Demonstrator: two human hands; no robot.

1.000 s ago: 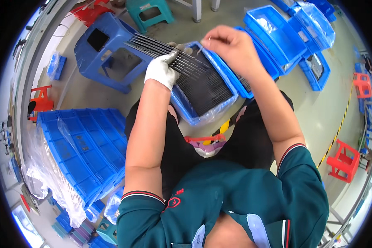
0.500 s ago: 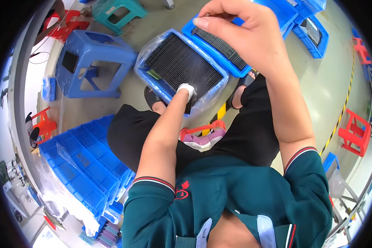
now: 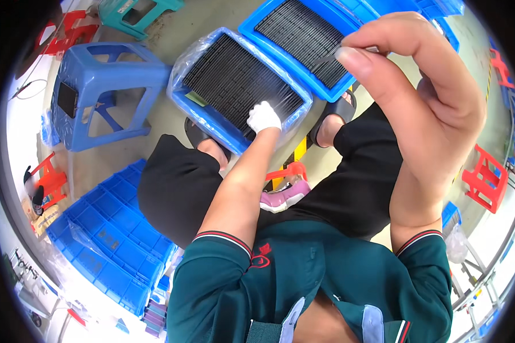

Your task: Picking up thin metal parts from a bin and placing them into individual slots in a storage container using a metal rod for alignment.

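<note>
My right hand (image 3: 423,86) is raised close to the camera, bare. Its thumb and forefinger pinch a thin dark strip (image 3: 328,58), whose pointed end sticks out beyond the thumb. In a white glove, my left hand (image 3: 264,118) is curled over the near part of a blue plastic-lined crate (image 3: 202,119). Whether its fingers hold anything is hidden. That crate is filled with rows of thin black pieces (image 3: 237,77). A second blue crate (image 3: 254,26), beyond and to the right, holds similar black pieces (image 3: 300,34).
A blue stool (image 3: 106,74) stands at the left, with a green stool (image 3: 137,14) behind it. Stacked blue crates (image 3: 111,234) lie by my left leg. Red stools (image 3: 486,178) stand at the right. My feet flank the lined crate.
My right hand has come nearer the camera and moved right and down, bringing the dark strip into plainer sight. My left hand has shifted slightly and turned over the lined crate.
</note>
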